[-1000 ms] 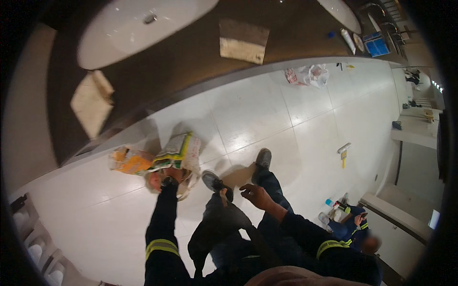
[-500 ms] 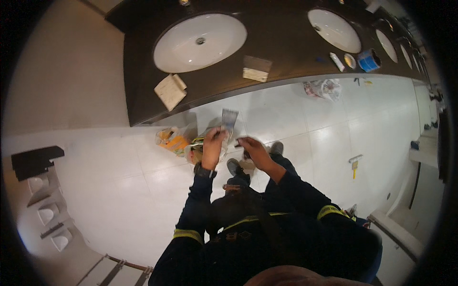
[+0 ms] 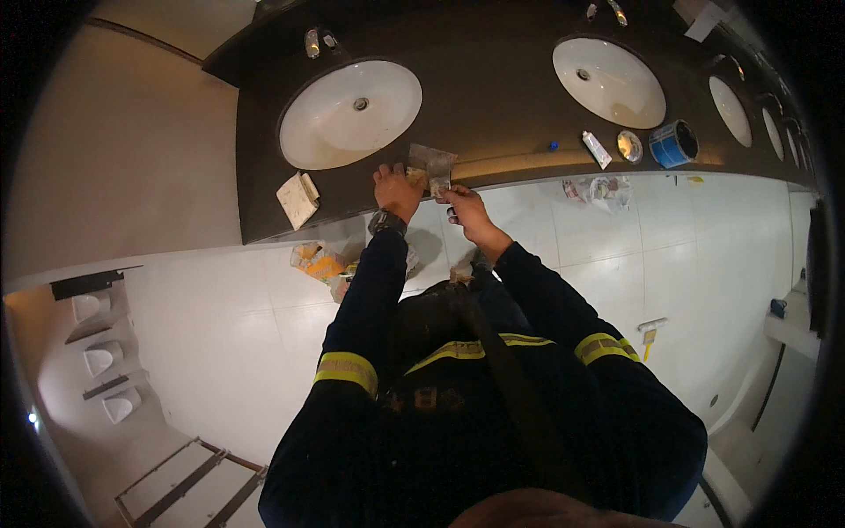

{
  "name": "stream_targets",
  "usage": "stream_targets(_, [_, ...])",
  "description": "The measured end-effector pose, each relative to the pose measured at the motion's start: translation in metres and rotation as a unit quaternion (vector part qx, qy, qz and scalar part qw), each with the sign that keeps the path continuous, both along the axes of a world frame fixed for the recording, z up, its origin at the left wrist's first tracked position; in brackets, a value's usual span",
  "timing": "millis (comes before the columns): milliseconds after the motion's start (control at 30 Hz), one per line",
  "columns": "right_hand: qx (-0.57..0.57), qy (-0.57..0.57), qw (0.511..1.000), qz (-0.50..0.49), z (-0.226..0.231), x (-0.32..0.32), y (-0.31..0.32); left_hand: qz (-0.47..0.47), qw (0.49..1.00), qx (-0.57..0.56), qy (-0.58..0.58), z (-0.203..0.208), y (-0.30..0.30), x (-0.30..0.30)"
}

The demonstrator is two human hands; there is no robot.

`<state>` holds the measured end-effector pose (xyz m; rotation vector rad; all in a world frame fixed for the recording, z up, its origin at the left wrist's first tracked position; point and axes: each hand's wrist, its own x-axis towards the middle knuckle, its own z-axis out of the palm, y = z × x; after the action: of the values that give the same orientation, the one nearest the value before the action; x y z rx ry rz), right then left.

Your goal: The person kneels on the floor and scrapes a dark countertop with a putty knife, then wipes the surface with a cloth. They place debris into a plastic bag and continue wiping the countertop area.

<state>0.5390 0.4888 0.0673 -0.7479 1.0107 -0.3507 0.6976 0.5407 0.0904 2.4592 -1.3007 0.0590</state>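
My left hand (image 3: 399,191) is at the front edge of the dark counter, its fingers closed around the pale handle of a flat, wide-bladed scraper (image 3: 433,156). My right hand (image 3: 468,216) is just beside it, with thumb and fingers pinched on the lower corner of a second grey scraper blade (image 3: 439,181). The two blades overlap, so where one ends is hard to make out. Something small and dark shows under the curled fingers of my right hand, too small to name. Left of my left hand, a folded pale cloth or pad (image 3: 297,200) lies on the counter.
An oval white sink (image 3: 334,123) is set behind my hands, with another sink (image 3: 612,84) to the right. A white tube (image 3: 596,150), a round lid (image 3: 629,147) and a blue can (image 3: 673,145) stand along the counter. Bags (image 3: 319,262) and a yellow-handled brush (image 3: 648,343) lie on the floor.
Both hands have moved up and forward from above the floor to the counter's edge. The scraper lying on the counter is now under my left hand. The blade held low before is at the counter.
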Motion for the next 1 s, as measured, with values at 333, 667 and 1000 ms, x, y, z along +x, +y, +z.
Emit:
stream_targets(333, [0.126,-0.002,0.989,-0.078,-0.033,-0.021,-0.002,0.066,0.96,-0.027,0.272,-0.024,0.01,-0.025])
stream_targets(667, [0.059,-0.07,0.993,-0.075,-0.047,-0.056,-0.013,-0.016,0.999,-0.037,0.02,0.038,0.068,0.084])
stream_targets(1000, [-0.216,0.023,0.976,0.025,0.041,-0.081,-0.007,-0.051,0.941,0.335,-0.016,0.0,0.15,0.267])
